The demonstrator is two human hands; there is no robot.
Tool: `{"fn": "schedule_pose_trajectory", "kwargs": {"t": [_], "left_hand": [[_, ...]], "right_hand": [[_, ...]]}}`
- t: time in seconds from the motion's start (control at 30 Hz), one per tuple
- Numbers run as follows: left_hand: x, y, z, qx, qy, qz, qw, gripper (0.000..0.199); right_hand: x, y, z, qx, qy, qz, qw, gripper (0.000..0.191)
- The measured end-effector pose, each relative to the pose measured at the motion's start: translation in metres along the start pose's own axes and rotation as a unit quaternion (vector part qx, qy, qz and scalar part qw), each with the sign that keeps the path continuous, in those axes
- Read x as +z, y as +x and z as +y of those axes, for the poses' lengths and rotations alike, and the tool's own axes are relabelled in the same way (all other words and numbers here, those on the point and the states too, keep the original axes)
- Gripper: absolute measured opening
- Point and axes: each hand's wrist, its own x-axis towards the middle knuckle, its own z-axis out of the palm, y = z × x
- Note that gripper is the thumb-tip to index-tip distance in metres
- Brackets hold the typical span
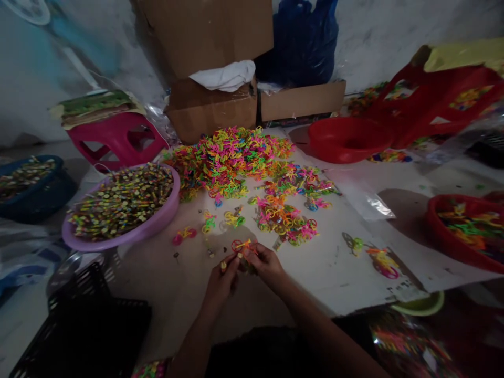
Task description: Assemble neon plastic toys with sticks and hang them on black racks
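Observation:
In front of me, my right hand (268,266) pinches a small orange and yellow plastic toy bicycle (247,247). My left hand (223,282) is closed close beside it; a small tube with a pale round end (223,266) pokes out between its fingers. Another pale tip shows where the fingertips meet the bicycle, partly hidden. Just beyond the hands lie several loose toy bicycles, such as a pink and yellow one (184,235) and a yellow-green one (235,217). A cluster of bicycles (283,218) sits to the right, and a big multicoloured heap (232,157) rises behind.
At left, a lavender basin (175,202) full of small tubes stands before a pink stool (118,139). A black crate (98,325) is at lower left. Red basins (346,139) and a red stool (425,100) occupy the right. Cardboard boxes (212,110) line the wall.

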Motion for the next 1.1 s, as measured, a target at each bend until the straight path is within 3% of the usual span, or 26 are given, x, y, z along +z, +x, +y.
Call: {"fn": "schedule_pose_trajectory", "kwargs": {"t": [0.2, 0.27, 0.4, 0.5, 0.57, 0.67, 0.7, 0.73, 0.77, 0.83, 0.9, 0.93, 1.0, 1.1], "left_hand": [[0.007, -0.006, 0.007, -0.017, 0.002, -0.018, 1.0, 0.043], [0.006, -0.009, 0.007, 0.033, 0.056, -0.006, 0.998, 0.038], [0.009, -0.015, 0.005, 0.219, 0.167, 0.008, 0.961, 0.03], [0.005, -0.009, 0.001, 0.221, 0.243, -0.016, 0.944, 0.034], [-0.008, 0.003, -0.001, 0.196, 0.299, 0.027, 0.934, 0.034], [-0.046, 0.025, 0.0, 0.214, 0.405, 0.147, 0.877, 0.032], [-0.06, 0.032, 0.001, 0.221, 0.448, 0.148, 0.854, 0.034], [-0.072, 0.037, 0.003, 0.219, 0.487, 0.123, 0.836, 0.037], [-0.081, 0.042, 0.004, 0.214, 0.519, 0.093, 0.822, 0.039], [-0.093, 0.046, 0.006, 0.196, 0.559, 0.041, 0.804, 0.038], [-0.096, 0.046, 0.006, 0.178, 0.571, 0.042, 0.8, 0.03], [-0.094, 0.044, 0.004, 0.171, 0.561, 0.053, 0.808, 0.026], [-0.089, 0.04, 0.0, 0.159, 0.483, 0.077, 0.858, 0.018], [-0.073, 0.033, -0.006, 0.138, 0.332, 0.099, 0.928, 0.019]], "right_hand": [[-0.002, -0.012, -0.015, -0.058, -0.096, 0.043, 0.993, 0.033], [0.002, -0.016, -0.022, -0.077, -0.125, 0.06, 0.987, 0.032], [0.012, -0.02, -0.024, -0.09, -0.146, 0.096, 0.981, 0.032], [-0.002, -0.012, -0.021, -0.056, -0.203, 0.095, 0.973, 0.035], [-0.024, -0.001, -0.021, -0.027, -0.317, 0.119, 0.94, 0.036], [-0.052, 0.013, -0.024, -0.058, -0.497, 0.242, 0.831, 0.031], [-0.055, 0.014, -0.024, -0.093, -0.529, 0.26, 0.802, 0.03], [-0.053, 0.013, -0.022, -0.14, -0.547, 0.242, 0.789, 0.029], [-0.047, 0.01, -0.019, -0.189, -0.555, 0.186, 0.789, 0.027], [-0.032, 0.002, -0.01, -0.268, -0.551, 0.009, 0.79, 0.024], [-0.022, -0.001, 0.0, -0.291, -0.546, -0.129, 0.775, 0.024], [-0.022, 0.003, 0.002, -0.28, -0.549, -0.158, 0.772, 0.024], [-0.028, 0.019, 0.001, -0.241, -0.559, -0.153, 0.779, 0.022], [-0.04, 0.06, -0.012, -0.195, -0.572, -0.083, 0.792, 0.028]]}}
